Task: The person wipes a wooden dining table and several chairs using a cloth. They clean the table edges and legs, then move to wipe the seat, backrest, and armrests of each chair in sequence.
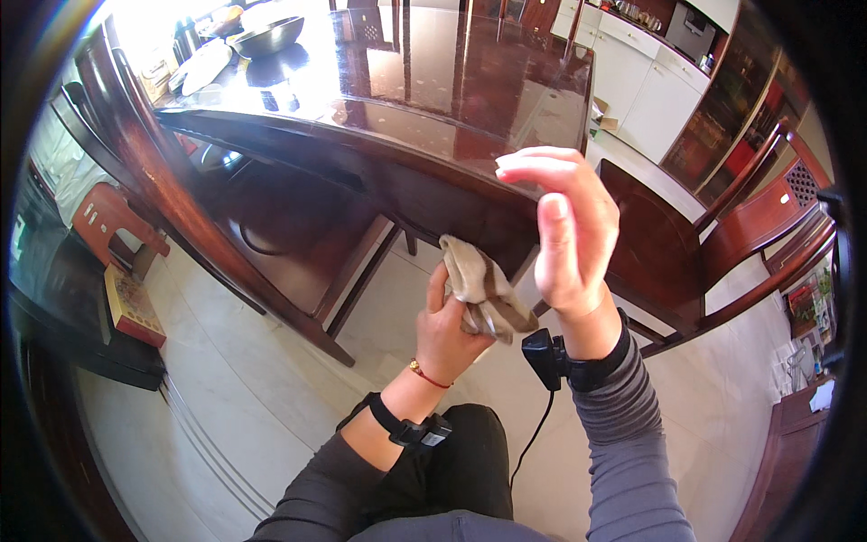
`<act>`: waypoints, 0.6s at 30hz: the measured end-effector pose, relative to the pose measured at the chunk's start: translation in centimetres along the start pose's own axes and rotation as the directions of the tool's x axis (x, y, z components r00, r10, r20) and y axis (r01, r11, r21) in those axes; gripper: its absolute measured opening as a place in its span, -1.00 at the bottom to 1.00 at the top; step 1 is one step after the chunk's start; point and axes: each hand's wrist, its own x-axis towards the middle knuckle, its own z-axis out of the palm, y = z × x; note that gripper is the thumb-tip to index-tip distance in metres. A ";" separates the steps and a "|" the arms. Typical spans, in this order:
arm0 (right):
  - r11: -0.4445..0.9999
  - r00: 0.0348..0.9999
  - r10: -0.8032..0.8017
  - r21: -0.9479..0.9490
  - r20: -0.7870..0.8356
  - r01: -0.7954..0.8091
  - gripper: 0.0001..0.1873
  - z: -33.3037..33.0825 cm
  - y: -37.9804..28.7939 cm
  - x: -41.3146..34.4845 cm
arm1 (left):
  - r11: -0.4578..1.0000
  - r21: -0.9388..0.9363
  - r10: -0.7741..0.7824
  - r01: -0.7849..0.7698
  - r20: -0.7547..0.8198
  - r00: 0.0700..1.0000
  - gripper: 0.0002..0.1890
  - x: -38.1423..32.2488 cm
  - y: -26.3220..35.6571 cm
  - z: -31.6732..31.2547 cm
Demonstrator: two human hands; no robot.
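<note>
My left hand grips a bunched beige and brown cloth, which sticks up and to the right from the fingers. Raised to the right of the cloth is my right hand, empty, its fingers curled loosely and apart from the thumb. It hovers near the front edge of a dark, glossy wooden table. A small device on a black strap sits at my right wrist, and a cable hangs from it. Another strapped device is on my left forearm.
Wooden chairs stand left and right of my hands. A dark bowl rests on the table's far left. On the floor at left are a red-brown plastic stool and a yellow box. White cabinets stand beyond the table.
</note>
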 end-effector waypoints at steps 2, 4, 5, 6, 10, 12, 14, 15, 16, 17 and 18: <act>0.999 0.994 0.020 0.045 -0.105 -0.015 -0.70 -0.3 0.0 -1.2 | 0.992 -0.127 0.024 -0.020 0.027 0.999 -0.40 -0.3 0.2 -0.3; 0.993 0.988 -0.057 -0.109 -0.144 0.041 -0.66 -1.2 -0.9 -3.4 | 0.982 -0.185 0.021 -0.023 -0.011 1.000 -0.43 -0.1 -0.1 -1.1; 0.989 0.980 -0.032 -0.149 -0.198 0.002 -0.64 -1.4 -2.1 -5.2 | 0.940 -0.340 -0.066 0.021 -0.120 0.991 -0.49 -0.1 -0.2 -1.5; 0.983 0.980 0.030 -0.171 -0.195 -0.064 -0.60 -1.1 -3.0 -7.0 | 0.837 -0.532 -0.229 0.126 -0.132 0.964 -0.51 -0.1 -0.3 -1.6; 0.847 0.864 0.500 -0.240 0.054 -0.475 -0.26 2.1 -6.5 -14.0 | 0.399 -0.899 -0.469 0.183 -0.029 0.882 -0.45 -0.5 0.1 0.0; 0.632 0.633 0.772 -0.192 0.063 -0.751 -0.23 2.6 -6.2 -15.5 | 0.381 -0.870 -0.499 0.313 0.091 0.862 -0.26 -0.6 0.8 1.4; 0.727 0.757 0.653 -0.257 -0.030 -0.637 -0.39 1.6 -5.1 -15.5 | 0.672 -0.683 -0.407 0.287 -0.018 0.913 -0.16 -0.2 1.4 1.5; 0.774 0.835 0.542 -0.331 -0.093 -0.540 -0.42 0.6 -4.5 -15.0 | 0.711 -0.620 -0.476 0.332 -0.076 0.876 -0.15 0.2 1.7 1.2; 0.829 0.905 0.398 -0.363 -0.152 -0.426 -0.42 0.3 -4.0 -14.4 | 0.560 -0.752 -0.577 0.349 -0.052 0.815 -0.18 0.4 2.2 0.6; 0.858 0.964 0.237 -0.440 -0.117 -0.264 -0.47 -0.1 -3.4 -13.7 | 0.582 -0.767 -0.547 0.270 -0.124 0.828 -0.19 0.9 2.3 -0.3; 0.859 0.990 0.105 -0.493 -0.090 -0.136 -0.46 -0.7 -3.0 -13.0 | 0.579 -0.780 -0.553 0.236 -0.163 0.817 -0.20 1.2 2.6 -1.5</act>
